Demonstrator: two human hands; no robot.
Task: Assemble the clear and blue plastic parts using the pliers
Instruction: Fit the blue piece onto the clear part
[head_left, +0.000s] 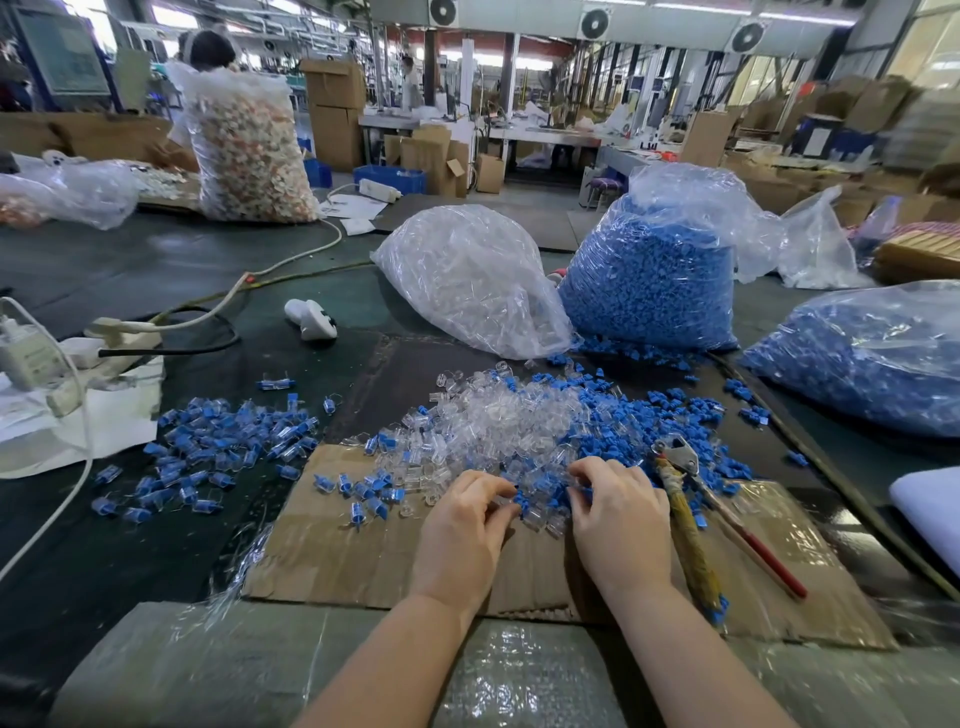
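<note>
A mixed heap of clear plastic parts (498, 421) and blue plastic parts (613, 415) lies on a cardboard sheet (363, 551) in front of me. My left hand (460, 525) rests at the heap's near edge, fingers curled around small clear and blue pieces. My right hand (618, 514) is beside it, fingertips pinching into blue parts. The pliers (691, 509) lie on the cardboard just right of my right hand, jaws pointing away, one handle wrapped in yellow tape, the other red. A spread of joined blue-and-clear pieces (218, 447) lies to the left.
Behind the heap stand a bag of clear parts (472, 280) and a bag of blue parts (654, 280); another blue bag (872, 358) lies right. A power strip and cables (119, 338) sit left, near a white handheld device (311, 319). A person works at the far left.
</note>
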